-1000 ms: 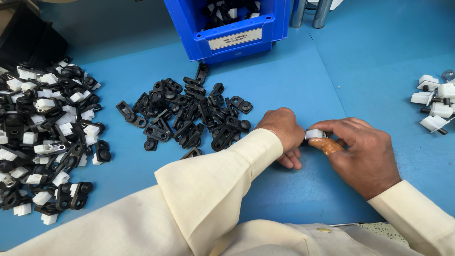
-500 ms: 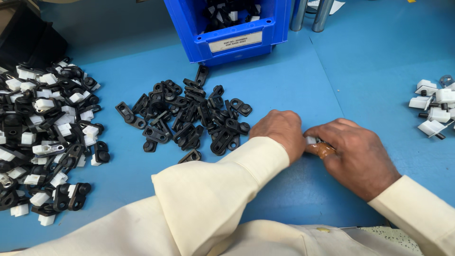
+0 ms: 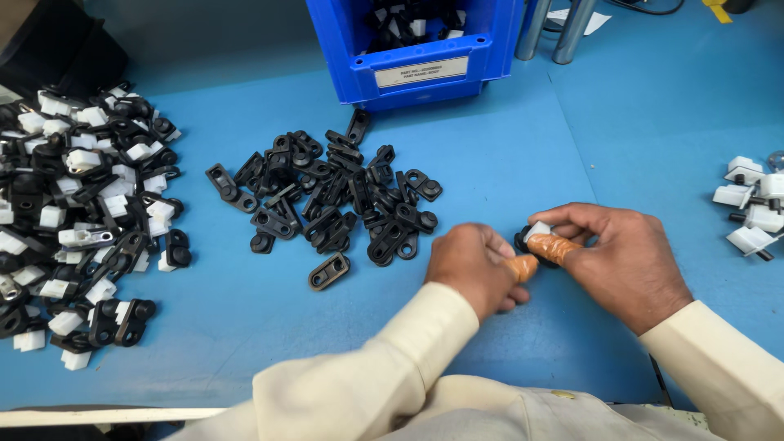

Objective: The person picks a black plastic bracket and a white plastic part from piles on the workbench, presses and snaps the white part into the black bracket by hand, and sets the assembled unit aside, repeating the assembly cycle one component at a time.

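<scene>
two hands work over the blue worktop (image 3: 572,147): the left hand (image 3: 472,268) and the right hand (image 3: 625,261); one small black-and-white part (image 3: 532,235) sits between them; one blue bin (image 3: 425,61) stands at the far edge; two metal posts (image 3: 551,28) rise beside it; three heaps lie about: black clips (image 3: 327,200) mid-worktop, too many to count; mixed black and white pieces (image 3: 82,204) by the left edge; roughly six white pieces (image 3: 751,208) by the right edge

Both hands (image 3: 563,265) apparently around small black-and-white part (image 3: 532,234).
</scene>
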